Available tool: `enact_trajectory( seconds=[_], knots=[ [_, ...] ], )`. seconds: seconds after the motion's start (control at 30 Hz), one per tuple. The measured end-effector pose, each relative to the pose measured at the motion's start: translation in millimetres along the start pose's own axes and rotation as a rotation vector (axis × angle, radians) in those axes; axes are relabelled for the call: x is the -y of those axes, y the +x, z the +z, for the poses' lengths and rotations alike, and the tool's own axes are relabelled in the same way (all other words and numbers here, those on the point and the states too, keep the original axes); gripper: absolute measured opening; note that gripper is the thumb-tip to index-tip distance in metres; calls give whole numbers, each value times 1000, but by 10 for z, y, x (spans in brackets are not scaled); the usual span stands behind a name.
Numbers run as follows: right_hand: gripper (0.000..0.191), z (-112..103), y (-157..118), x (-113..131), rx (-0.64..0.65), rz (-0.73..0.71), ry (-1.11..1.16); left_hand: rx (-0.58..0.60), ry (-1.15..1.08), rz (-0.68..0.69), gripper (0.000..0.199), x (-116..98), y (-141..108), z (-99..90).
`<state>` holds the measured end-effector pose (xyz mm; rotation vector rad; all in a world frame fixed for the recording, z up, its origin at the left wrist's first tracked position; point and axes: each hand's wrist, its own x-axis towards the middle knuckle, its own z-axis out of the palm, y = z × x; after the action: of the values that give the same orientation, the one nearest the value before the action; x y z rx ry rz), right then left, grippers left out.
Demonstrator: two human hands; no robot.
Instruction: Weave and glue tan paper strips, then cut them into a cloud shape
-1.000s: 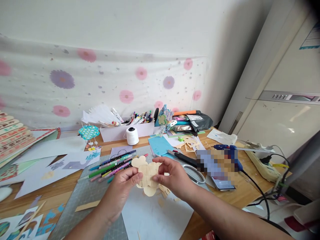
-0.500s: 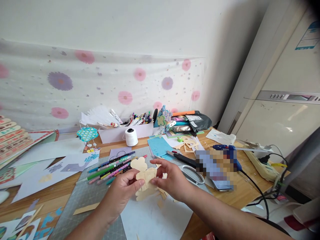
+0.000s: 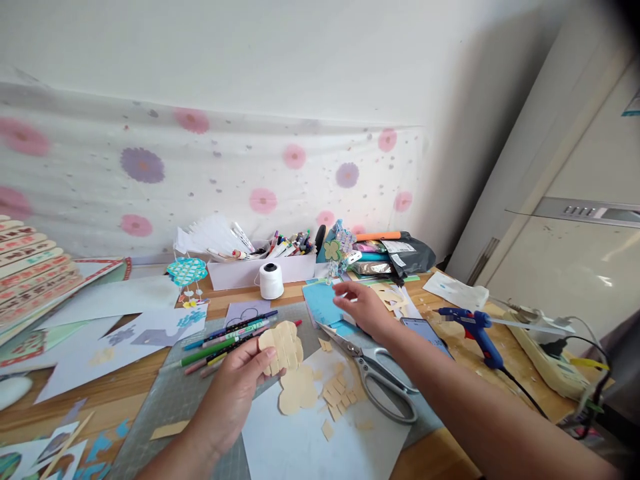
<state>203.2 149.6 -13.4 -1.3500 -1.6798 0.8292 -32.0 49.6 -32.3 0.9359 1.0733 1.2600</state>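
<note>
My left hand [image 3: 243, 380] pinches a cream cloud-shaped piece [image 3: 281, 348] between thumb and fingers, its face covered with overlapping strips. Below it, a plain cream cloud cutout [image 3: 297, 390] lies on the white paper [image 3: 320, 450], partly under the held piece. Small cream cut squares [image 3: 339, 395] are scattered to its right. My right hand [image 3: 367, 307] hovers over the blue paper [image 3: 320, 303], fingers apart and loosely bent, with nothing seen in them. Grey-handled scissors [image 3: 383, 383] lie just below my right forearm, blades toward the upper left.
Several coloured pens [image 3: 220, 347] lie on the grey cutting mat [image 3: 150, 400]. A white thread spool [image 3: 271, 281] stands before the pen box [image 3: 235, 272]. On the right are a phone [image 3: 425, 333], a blue glue gun [image 3: 473, 330] with its cord, and a power strip [image 3: 543, 363].
My right hand has let go of the cream piece and moved up and right to the blue paper. The left keeps the strip-covered piece; the plain cutout now lies on the white paper.
</note>
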Motion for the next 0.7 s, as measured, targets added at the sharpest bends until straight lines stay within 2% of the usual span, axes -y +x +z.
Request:
enact_trajectory(
  seconds=[0.17,0.3,0.43,0.6,0.7],
  knots=[
    [31,-93,759,-187,-234,74,-115,-81,-127,24,26,54,30,-3],
    [31,-41,1136,-279,-343,68,-166,-83,-115,57,29,101,31,-34],
    [32,139,1242,-297,-387,81,-189,-75,-97,68,28,105,21,-57],
    [30,390,1139,-219,-333,47,-169,-77,-59,46,30,89,39,-92],
    [31,457,1083,-181,-317,38,-131,-90,-43,30,35,81,66,-97]
  ],
)
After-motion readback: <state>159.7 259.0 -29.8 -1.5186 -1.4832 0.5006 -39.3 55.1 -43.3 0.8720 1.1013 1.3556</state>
